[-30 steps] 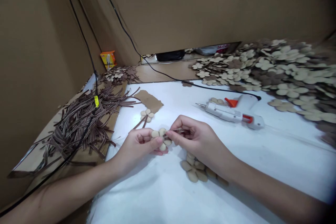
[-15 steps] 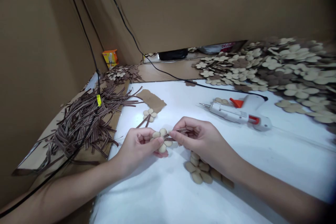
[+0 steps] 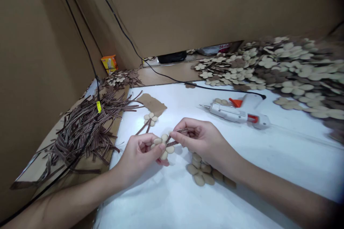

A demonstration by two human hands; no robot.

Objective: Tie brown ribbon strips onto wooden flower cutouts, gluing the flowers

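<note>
Between thumb and fingers, my left hand point(image 3: 146, 152) grips a beige flower-shaped piece point(image 3: 164, 138) with rounded petals, the thumb pressing near its middle. A brown ribbon point(image 3: 172, 143) with pale stitching runs from the flower's centre to the right. My right hand point(image 3: 195, 134) pinches that ribbon, which bends in a loop between the fingers. Just beyond my left hand lies another beige flower point(image 3: 151, 118) with a brown ribbon on it. Several more flowers point(image 3: 200, 173) lie below my right hand, partly hidden by it.
A white glue gun point(image 3: 233, 112) with an orange trigger lies at right on the white board point(image 3: 172, 200). Brown ribbons point(image 3: 83, 132) are heaped at left; flower pieces point(image 3: 292, 66) pile up at back right. A black cable point(image 3: 161, 73) crosses the board's far side near a cardboard scrap point(image 3: 152, 104).
The view has shifted slightly, moving most things a little left in the picture. Both hands keep their hold; the ribbon's two strands show a little farther apart near the flower.
</note>
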